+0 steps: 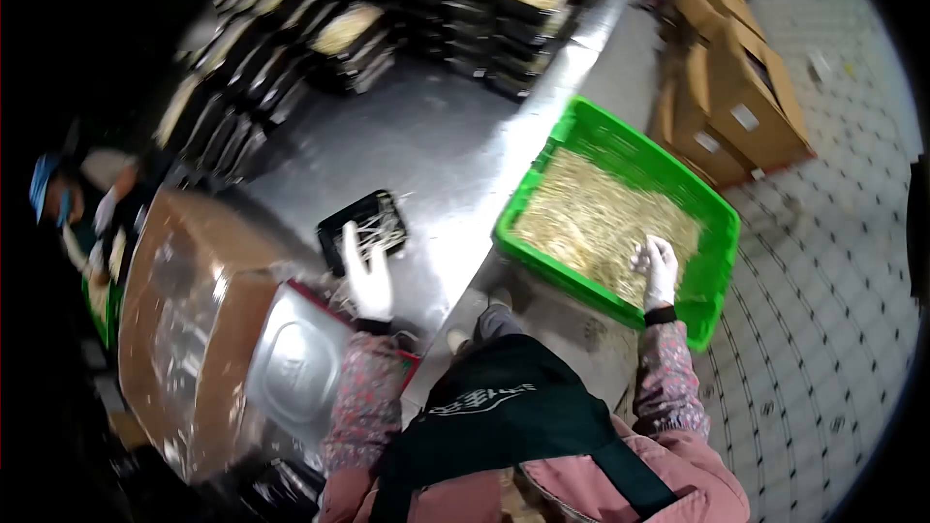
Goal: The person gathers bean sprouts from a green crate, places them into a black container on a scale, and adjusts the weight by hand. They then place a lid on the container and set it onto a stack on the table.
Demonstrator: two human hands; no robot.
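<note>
My left hand [369, 283], in a white glove, reaches over the near edge of a black plastic tray [332, 229] on the metal table. Its fingers are stretched out and hold nothing that I can see. Thin pale strands that look like bean sprouts [385, 226] lie in the tray. Over the right end of a green crate [713, 276], my gloved right hand [661, 273] has its fingers curled together; whether strands are between them is too blurred to see. Below it, a heap of the same pale strands [591, 218] covers the crate's bottom.
Stacks of filled black trays [484, 0] line the back of the metal table [436, 126]. A scale with a metal plate [298, 358] stands by my left forearm, beside a plastic-lined carton [184, 320]. Another person [73, 196] works at far left. Cardboard boxes [731, 87] stand behind the crate.
</note>
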